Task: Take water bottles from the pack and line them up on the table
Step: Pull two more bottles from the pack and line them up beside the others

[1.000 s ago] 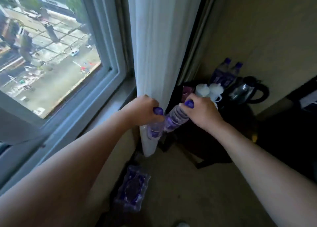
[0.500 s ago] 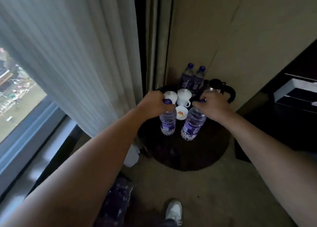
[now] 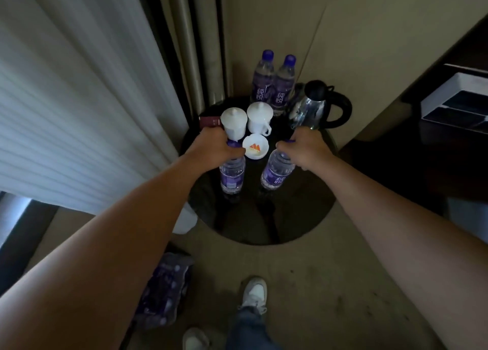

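My left hand (image 3: 215,147) grips the purple cap of a clear water bottle (image 3: 232,176) whose base is at the dark round table (image 3: 295,217). My right hand (image 3: 306,147) holds the neck of a second bottle (image 3: 276,174), slightly tilted, its base also at the tabletop. Two more purple-capped bottles (image 3: 273,85) stand upright side by side at the table's far edge. The plastic-wrapped pack (image 3: 165,289) of bottles lies on the carpet at the lower left, partly hidden by my left forearm.
Two white lidded cups (image 3: 247,121), a white ashtray (image 3: 256,147) and a steel kettle (image 3: 317,106) with black handle crowd the table's far half. A white curtain (image 3: 79,98) hangs left. A dark desk (image 3: 435,143) stands right. My shoes (image 3: 253,293) are on the carpet.
The view swung from the window to the table. Both hands carried their bottles down to the tabletop, in front of the cups and ashtray.
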Demonstrator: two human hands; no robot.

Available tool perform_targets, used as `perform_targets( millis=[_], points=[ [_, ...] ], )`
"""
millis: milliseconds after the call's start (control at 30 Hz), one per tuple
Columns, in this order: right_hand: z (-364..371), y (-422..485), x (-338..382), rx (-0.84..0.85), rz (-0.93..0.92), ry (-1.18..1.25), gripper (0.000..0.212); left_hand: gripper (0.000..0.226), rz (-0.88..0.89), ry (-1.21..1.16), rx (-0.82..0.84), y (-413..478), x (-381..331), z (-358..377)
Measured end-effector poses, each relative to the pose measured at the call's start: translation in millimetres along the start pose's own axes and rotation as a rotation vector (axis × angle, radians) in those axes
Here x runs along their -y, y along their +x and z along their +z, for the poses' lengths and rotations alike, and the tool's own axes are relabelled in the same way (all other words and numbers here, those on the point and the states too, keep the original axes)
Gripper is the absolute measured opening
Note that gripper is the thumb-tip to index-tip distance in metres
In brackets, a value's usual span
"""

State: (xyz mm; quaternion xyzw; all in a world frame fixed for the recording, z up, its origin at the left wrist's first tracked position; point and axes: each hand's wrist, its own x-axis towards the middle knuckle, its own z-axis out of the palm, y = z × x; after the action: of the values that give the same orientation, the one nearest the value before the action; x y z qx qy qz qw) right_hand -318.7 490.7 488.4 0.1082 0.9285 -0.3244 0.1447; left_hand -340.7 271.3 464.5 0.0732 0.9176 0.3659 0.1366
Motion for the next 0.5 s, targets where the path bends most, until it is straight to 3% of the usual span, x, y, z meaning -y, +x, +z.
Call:
perform_targets(
  millis=[200,367,500],
  points=[
    [16.7,7.8,-7.6,0.004,0.108,0.104,0.029,0.030,-0.017,0.089,0.089,4.7,19.3,3.1],
    [27.7,13.2,-13.8,-0.031,0.222,0.216,0.025,0.023,0.093,0.088,0.111,1.9,24.9,-4.9],
    [32.8,17.4,-14.8,-0.048,0.208,0.180,0.030,0.017,0.106,0.047,0.172,3.0,23.4,-7.6]
  ],
)
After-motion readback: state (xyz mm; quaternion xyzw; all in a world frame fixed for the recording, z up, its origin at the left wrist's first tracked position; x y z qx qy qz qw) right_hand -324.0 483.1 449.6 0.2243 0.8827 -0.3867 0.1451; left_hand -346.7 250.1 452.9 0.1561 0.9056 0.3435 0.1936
